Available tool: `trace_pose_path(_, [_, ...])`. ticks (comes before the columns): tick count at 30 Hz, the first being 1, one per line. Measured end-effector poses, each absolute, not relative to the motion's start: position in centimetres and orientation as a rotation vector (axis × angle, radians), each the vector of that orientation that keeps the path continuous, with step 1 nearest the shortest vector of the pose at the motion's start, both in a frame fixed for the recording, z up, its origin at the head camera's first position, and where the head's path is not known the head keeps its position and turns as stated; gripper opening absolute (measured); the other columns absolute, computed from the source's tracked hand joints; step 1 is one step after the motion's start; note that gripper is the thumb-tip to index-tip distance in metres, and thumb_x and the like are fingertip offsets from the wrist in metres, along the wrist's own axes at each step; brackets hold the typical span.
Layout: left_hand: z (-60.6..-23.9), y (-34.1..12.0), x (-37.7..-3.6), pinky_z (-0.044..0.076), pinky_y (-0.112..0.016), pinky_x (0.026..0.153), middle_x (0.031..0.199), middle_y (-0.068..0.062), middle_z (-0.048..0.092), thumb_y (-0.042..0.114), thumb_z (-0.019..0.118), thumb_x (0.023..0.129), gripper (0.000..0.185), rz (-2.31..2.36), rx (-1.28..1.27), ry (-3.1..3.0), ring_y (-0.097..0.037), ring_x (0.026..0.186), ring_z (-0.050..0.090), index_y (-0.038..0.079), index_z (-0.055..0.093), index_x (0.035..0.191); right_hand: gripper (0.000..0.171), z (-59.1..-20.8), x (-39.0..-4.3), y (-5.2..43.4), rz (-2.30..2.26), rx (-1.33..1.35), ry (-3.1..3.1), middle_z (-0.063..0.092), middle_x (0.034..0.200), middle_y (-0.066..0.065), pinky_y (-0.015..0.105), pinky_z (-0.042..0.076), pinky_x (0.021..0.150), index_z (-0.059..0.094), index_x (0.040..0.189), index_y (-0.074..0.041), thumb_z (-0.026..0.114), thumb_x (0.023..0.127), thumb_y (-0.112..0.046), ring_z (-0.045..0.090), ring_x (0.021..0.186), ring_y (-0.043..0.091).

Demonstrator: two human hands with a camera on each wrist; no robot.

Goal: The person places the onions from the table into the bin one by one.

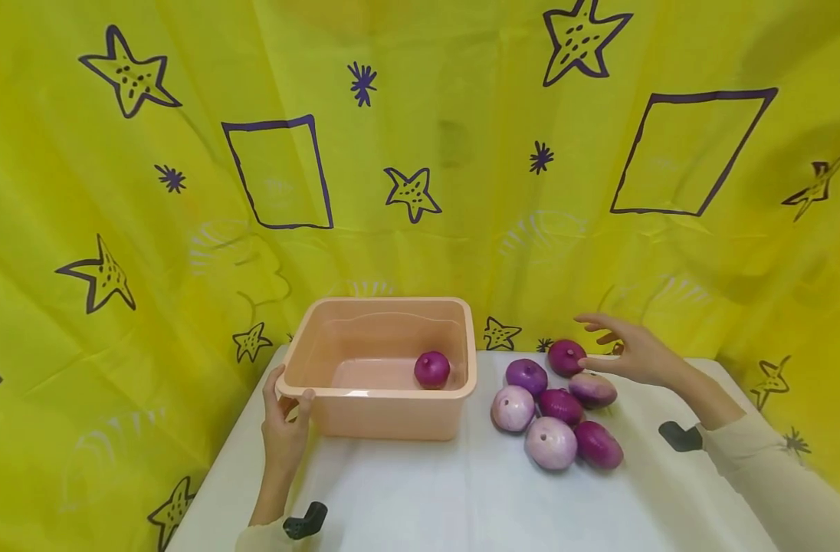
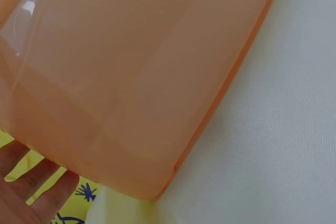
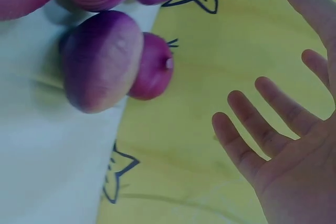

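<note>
A peach plastic tub (image 1: 392,418) stands on the white table (image 1: 461,498) with one purple onion (image 1: 431,369) inside it. My left hand (image 1: 289,400) grips the tub's near left corner, thumb on the rim; its fingers (image 2: 31,182) lie along the tub wall (image 2: 131,77). To the right of the tub lies a cluster of several purple and pale onions (image 1: 551,441). My right hand (image 1: 592,341) hovers with fingers spread, holding nothing, beside the farthest onion (image 1: 566,356). The right wrist view shows the right hand (image 3: 278,129) apart from that onion (image 3: 152,66) and a paler onion (image 3: 102,59).
A yellow cloth (image 1: 420,192) with purple stars and squares hangs close behind the table and round its sides. The table's back edge runs just behind the tub and the onions. Bare white tabletop lies in front of both.
</note>
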State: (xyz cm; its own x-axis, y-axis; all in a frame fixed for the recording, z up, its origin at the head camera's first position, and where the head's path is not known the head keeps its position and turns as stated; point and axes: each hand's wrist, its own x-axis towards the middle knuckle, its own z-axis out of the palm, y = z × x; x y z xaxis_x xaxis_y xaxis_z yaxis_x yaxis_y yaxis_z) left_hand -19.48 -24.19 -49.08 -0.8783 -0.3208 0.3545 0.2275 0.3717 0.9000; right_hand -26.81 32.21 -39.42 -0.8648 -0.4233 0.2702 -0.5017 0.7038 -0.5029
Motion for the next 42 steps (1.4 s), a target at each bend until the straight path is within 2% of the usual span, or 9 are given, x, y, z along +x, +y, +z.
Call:
trace_pose_path(5, [-49.1, -24.2, -19.5, 0.049, -0.009, 0.078, 0.16, -0.014, 0.041, 0.022, 0.062, 0.103, 0.069, -1.52, 0.08, -2.158, -0.036, 0.118, 0.061, 0.026, 0.025, 0.161, 0.071, -41.4, -26.8, 33.0, 0.95, 0.696, -2.86, 0.061, 0.132, 0.028, 0.06, 0.057, 0.084, 0.05, 0.146, -0.006, 0.082, 0.088, -0.03, 0.063, 0.109, 0.049])
trace_pose_path(9, [-49.2, -24.2, -19.5, 0.049, -0.009, 0.077, 0.16, -0.014, 0.041, 0.023, 0.061, 0.103, 0.068, -1.515, 0.088, -2.165, -0.038, 0.119, 0.061, 0.027, 0.025, 0.161, 0.072, -43.5, -26.7, 33.8, 1.03, 0.644, -2.934, 0.055, 0.136, 0.034, 0.056, 0.059, 0.079, 0.047, 0.147, -0.004, 0.079, 0.09, -0.033, 0.061, 0.111, 0.054])
trace_pose_path(16, [-49.1, -24.2, -19.7, 0.05, -0.01, 0.078, 0.159, -0.012, 0.043, 0.026, 0.061, 0.103, 0.067, -1.53, 0.096, -2.163, -0.037, 0.121, 0.06, 0.029, 0.026, 0.16, 0.064, -46.3, -26.7, 34.7, 1.101, 0.641, -2.965, 0.057, 0.131, 0.035, 0.05, 0.059, 0.076, 0.05, 0.143, -0.003, 0.079, 0.091, -0.027, 0.067, 0.103, 0.046])
trace_pose_path(20, [-49.0, -24.2, -19.7, 0.049, -0.009, 0.078, 0.16, -0.013, 0.041, 0.025, 0.061, 0.103, 0.068, -1.541, 0.082, -2.164, -0.039, 0.122, 0.059, 0.027, 0.025, 0.161, 0.06, -47.2, -26.6, 34.9, 1.077, 0.621, -3.011, 0.063, 0.124, 0.027, 0.042, 0.055, 0.075, 0.053, 0.141, -0.008, 0.078, 0.092, -0.031, 0.067, 0.099, 0.038])
trace_pose_path(22, [-49.0, -24.3, -19.7, 0.049, -0.009, 0.078, 0.16, -0.014, 0.041, 0.024, 0.061, 0.103, 0.069, -1.542, 0.074, -2.161, -0.039, 0.122, 0.059, 0.026, 0.024, 0.161, 0.059, -47.5, -26.6, 34.8, 1.043, 0.612, -3.02, 0.065, 0.122, 0.022, 0.042, 0.053, 0.077, 0.054, 0.141, -0.01, 0.077, 0.092, -0.034, 0.065, 0.098, 0.033])
trace_pose_path(26, [-48.9, -24.2, -19.6, 0.049, -0.009, 0.078, 0.16, -0.013, 0.04, 0.022, 0.062, 0.103, 0.07, -1.543, 0.068, -2.156, -0.037, 0.121, 0.059, 0.024, 0.024, 0.161, 0.058, -47.8, -26.4, 34.7, 0.993, 0.603, -3.016, 0.067, 0.122, 0.019, 0.051, 0.053, 0.083, 0.057, 0.141, -0.009, 0.076, 0.093, -0.035, 0.063, 0.099, 0.031])
trace_pose_path(33, [-48.9, -24.1, -19.7, 0.046, -0.007, 0.079, 0.162, -0.014, 0.038, 0.021, 0.06, 0.103, 0.069, -1.536, 0.115, -2.181, -0.04, 0.123, 0.058, 0.022, 0.023, 0.161, 0.057, -48.1, -26.2, 34.9, 1.02, 0.587, -3.007, 0.064, 0.129, 0.026, 0.067, 0.05, 0.09, 0.055, 0.143, -0.009, 0.073, 0.095, -0.033, 0.062, 0.111, 0.045])
trace_pose_path(36, [-48.8, -24.1, -19.6, 0.045, -0.006, 0.079, 0.162, -0.016, 0.037, 0.02, 0.059, 0.104, 0.068, -1.534, 0.129, -2.188, -0.041, 0.123, 0.058, 0.02, 0.022, 0.161, 0.058, -48.2, -26.3, 35.0, 1.036, 0.578, -3.009, 0.062, 0.132, 0.027, 0.068, 0.05, 0.09, 0.054, 0.144, -0.009, 0.073, 0.096, -0.033, 0.062, 0.112, 0.046])
trace_pose_path(42, [-48.9, -24.2, -19.7, 0.047, -0.008, 0.079, 0.162, -0.012, 0.038, 0.024, 0.061, 0.103, 0.07, -1.535, 0.114, -2.176, -0.037, 0.122, 0.059, 0.026, 0.023, 0.161, 0.058, -48.4, -26.3, 35.0, 1.049, 0.565, -3.006, 0.062, 0.131, 0.026, 0.064, 0.052, 0.088, 0.054, 0.144, -0.009, 0.073, 0.095, -0.033, 0.063, 0.108, 0.041])
